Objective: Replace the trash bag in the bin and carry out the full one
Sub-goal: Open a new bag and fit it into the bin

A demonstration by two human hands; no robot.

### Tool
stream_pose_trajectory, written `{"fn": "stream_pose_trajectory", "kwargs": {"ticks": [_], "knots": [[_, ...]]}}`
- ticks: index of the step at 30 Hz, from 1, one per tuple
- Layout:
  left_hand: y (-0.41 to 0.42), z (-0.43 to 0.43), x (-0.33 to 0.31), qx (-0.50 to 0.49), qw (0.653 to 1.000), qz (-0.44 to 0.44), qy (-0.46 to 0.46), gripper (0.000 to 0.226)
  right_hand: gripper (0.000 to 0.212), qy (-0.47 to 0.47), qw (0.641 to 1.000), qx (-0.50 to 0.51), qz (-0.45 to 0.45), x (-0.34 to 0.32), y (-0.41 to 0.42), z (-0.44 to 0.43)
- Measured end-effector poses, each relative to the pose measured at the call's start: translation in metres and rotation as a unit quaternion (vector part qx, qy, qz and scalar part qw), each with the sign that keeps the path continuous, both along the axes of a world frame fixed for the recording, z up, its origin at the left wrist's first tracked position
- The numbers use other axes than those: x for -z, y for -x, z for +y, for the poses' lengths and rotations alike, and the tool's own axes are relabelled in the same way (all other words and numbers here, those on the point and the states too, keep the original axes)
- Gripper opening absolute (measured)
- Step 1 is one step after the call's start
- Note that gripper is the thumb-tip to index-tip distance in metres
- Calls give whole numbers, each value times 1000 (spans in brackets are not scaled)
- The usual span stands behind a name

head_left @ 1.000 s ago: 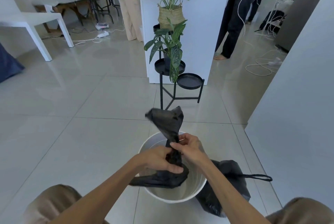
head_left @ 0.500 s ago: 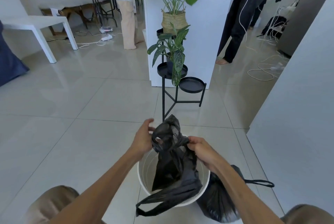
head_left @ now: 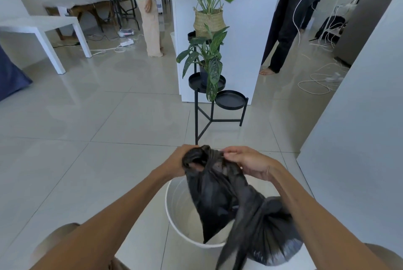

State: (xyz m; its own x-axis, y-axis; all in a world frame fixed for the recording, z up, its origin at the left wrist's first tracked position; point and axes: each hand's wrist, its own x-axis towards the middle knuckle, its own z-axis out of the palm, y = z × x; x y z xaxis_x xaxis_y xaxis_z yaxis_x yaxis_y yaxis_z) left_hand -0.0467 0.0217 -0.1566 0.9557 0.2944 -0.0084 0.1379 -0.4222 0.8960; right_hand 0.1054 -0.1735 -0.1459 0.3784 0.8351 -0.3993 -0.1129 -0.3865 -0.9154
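Note:
A white round bin (head_left: 177, 215) stands on the tiled floor right below me, with no liner in it. Both hands hold a fresh black trash bag (head_left: 216, 191) by its top edge above the bin's far rim. My left hand (head_left: 177, 164) grips the left part of the bag's mouth; my right hand (head_left: 248, 164) pinches the right part. The bag hangs down limp into and over the bin. A full, tied black bag (head_left: 274, 241) sits on the floor against the bin's right side, partly hidden by my right forearm.
A black tiered plant stand (head_left: 214, 104) with potted plants stands just beyond the bin, before a white counter (head_left: 242, 36). A pale wall (head_left: 359, 138) runs close on the right. Two people stand at the back. Cables (head_left: 318, 82) lie on the floor far right; a white table (head_left: 43, 29) far left.
My hands rose from inside the bin and moved apart, pulling the bunched new bag open at its top. The bag now hangs longer over the bin.

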Motion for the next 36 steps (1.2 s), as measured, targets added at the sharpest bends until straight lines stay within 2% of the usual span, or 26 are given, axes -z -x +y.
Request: {"fn": "stream_pose_trajectory", "kwargs": {"ticks": [2,4,6,9,11,12,13,15,18,22,25,29,32,34,36], "knots": [[3,16,8,-121,992,9,34,12,35,-85,977,160,109,12,-10,-13],[6,25,13,-227,971,10,78,8,41,-153,926,281,199,33,-13,-26],[7,26,17,-257,957,-10,131,6,33,-136,915,324,198,59,-2,-30],[6,24,20,-296,936,-26,188,5,43,-54,954,266,125,88,30,-23],[4,23,22,-314,923,-25,221,8,36,-20,975,208,76,101,51,-15],[3,22,23,-315,920,-25,232,10,41,-3,982,177,58,104,60,-10],[4,21,23,-313,919,-24,238,13,55,19,986,160,39,105,66,-5],[6,20,25,-312,919,-27,240,15,73,46,984,172,17,104,67,5],[13,16,32,-299,911,-33,281,13,83,48,982,181,14,101,65,16],[18,8,38,-276,866,-50,414,22,100,109,983,142,44,103,74,30],[19,4,35,-261,838,-49,477,29,91,105,976,156,108,114,82,39],[31,16,30,-155,869,-7,469,50,41,80,976,187,70,115,78,38],[38,27,29,-116,907,33,403,72,34,77,959,265,65,112,67,23],[39,29,28,-165,935,55,308,74,34,69,943,318,72,109,60,12],[39,29,31,-260,944,41,200,68,21,61,929,354,85,107,55,5]]}}
